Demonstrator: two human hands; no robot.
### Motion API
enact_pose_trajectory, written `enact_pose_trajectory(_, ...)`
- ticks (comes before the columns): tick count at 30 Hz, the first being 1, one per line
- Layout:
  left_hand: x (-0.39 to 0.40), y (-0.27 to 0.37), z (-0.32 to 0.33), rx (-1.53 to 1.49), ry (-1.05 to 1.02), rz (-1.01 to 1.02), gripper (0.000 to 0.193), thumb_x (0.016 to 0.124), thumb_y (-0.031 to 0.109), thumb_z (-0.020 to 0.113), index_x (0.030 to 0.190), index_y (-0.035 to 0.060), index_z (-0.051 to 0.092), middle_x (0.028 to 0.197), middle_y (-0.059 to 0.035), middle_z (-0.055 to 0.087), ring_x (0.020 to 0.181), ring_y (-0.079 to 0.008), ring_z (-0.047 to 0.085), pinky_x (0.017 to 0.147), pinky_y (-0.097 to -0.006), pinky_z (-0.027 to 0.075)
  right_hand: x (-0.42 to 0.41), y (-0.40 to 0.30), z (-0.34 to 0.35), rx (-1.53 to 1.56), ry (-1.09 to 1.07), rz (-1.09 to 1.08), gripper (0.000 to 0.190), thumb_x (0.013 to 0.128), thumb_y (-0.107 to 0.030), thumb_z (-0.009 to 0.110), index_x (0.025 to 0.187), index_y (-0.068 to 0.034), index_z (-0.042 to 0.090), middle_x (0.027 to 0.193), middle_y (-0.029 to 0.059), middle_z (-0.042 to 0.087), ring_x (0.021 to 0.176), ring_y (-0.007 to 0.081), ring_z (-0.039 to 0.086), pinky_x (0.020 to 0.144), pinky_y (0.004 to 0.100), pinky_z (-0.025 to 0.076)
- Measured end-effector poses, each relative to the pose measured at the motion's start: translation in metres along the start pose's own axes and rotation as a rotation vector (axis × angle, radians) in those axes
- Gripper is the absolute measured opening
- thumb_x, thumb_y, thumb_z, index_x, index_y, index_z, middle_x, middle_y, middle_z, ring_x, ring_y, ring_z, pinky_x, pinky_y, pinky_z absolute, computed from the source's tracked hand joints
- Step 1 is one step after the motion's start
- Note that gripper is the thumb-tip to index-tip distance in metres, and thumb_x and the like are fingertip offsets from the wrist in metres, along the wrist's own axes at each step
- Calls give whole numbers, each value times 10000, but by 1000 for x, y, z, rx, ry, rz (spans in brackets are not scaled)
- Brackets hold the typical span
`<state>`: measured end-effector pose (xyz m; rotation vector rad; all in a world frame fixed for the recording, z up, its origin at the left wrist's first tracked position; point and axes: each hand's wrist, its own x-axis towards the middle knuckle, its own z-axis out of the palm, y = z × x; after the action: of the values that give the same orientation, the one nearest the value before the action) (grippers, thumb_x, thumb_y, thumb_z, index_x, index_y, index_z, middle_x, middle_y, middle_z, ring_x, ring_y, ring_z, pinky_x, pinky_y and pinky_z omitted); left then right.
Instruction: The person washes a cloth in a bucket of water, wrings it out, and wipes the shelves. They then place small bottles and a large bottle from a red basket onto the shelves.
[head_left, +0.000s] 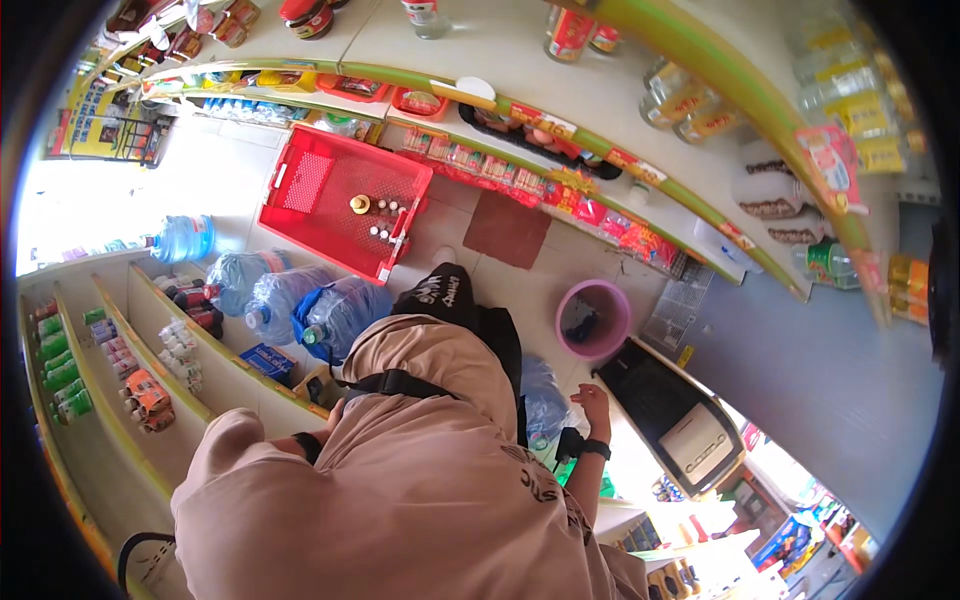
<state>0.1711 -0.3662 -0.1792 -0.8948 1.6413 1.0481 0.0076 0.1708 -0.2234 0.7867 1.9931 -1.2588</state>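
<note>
My left hand (335, 417) is down by my waist, next to the edge of the left shelf unit. My shirt hides most of it, so I cannot tell if it holds anything. My right hand (594, 403) hangs at my other side with nothing in it, fingers slightly apart, a dark band on its wrist. It is nearest to a large water jug (544, 397) and a dark-fronted appliance (660, 409). In front of me, a red plastic crate (319, 247) on the floor holds one gold-capped bottle (361, 204) and several small white-capped bottles (384, 232).
Several large water jugs (274, 300) line the left shelf unit (112, 300), which carries bottled drinks. A pink-purple bucket (628, 319) and a reddish-brown floor mat (506, 229) lie to the right. Grocery shelves (450, 82) with jars and packets run across the far side.
</note>
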Motion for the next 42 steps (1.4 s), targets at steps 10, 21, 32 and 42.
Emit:
enact_pose_trajectory(10,-11,-27,0,-238,23,-61,436,863,370,417,1058,-7,517,1031,-116,556,918,-175,529,847,-323,389,33,-83,39,-247,-135,15,193,809,-116,531,889,53,577,738,120,626,640,187,626,595,274,488)
enact_pose_trajectory(21,-13,-41,76,-524,104,-132,420,842,367,465,1003,-12,544,955,-115,590,866,-169,552,806,-324,415,106,-173,36,-400,-312,-140,190,860,-112,470,981,21,530,748,136,616,671,186,615,612,298,498)
enact_pose_trajectory(32,4,-43,160,-994,255,-17,407,820,365,514,948,-17,572,879,-115,624,814,-162,576,766,-326,441,182,-268,67,-778,-481,-184,238,855,-172,473,953,33,541,709,126,618,590,175,602,577,285,489)
enact_pose_trajectory(42,-20,48,-12,-541,647,133,228,785,150,498,937,-13,548,728,-79,595,690,-150,562,630,-270,439,190,-410,204,-1229,-567,-643,206,744,-155,495,837,-5,601,691,152,615,617,235,611,623,355,473)
